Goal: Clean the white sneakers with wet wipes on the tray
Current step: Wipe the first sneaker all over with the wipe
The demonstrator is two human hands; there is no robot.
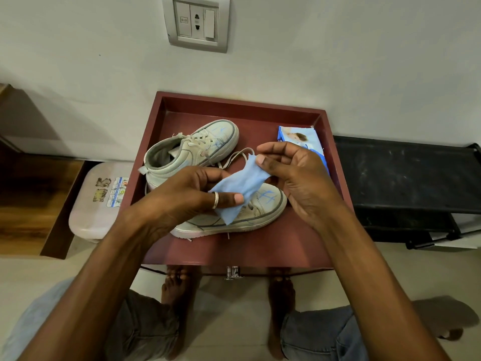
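Hands (187,196) (296,178) with wipe (242,183) inside tray (234,105) rim

The tray (260,247) sits on the floor against the wall, directly below a wall socket plate (197,22). Two sneakers lie in it. The far sneaker (197,147) is toward the back left and the near sneaker (263,212) is in front of it, nearer the middle. A pack of wet wipes (296,135) lies in the back right corner. Above the near sneaker, a wet wipe (242,186) hangs between the left hand (187,194) and the right hand (299,175), each pinching one end. A lidded plastic container (96,204) stands just left of the tray, and a low shelf rack (406,178) stands just right of it. Two bare feet (174,287) rest at the tray's front edge.
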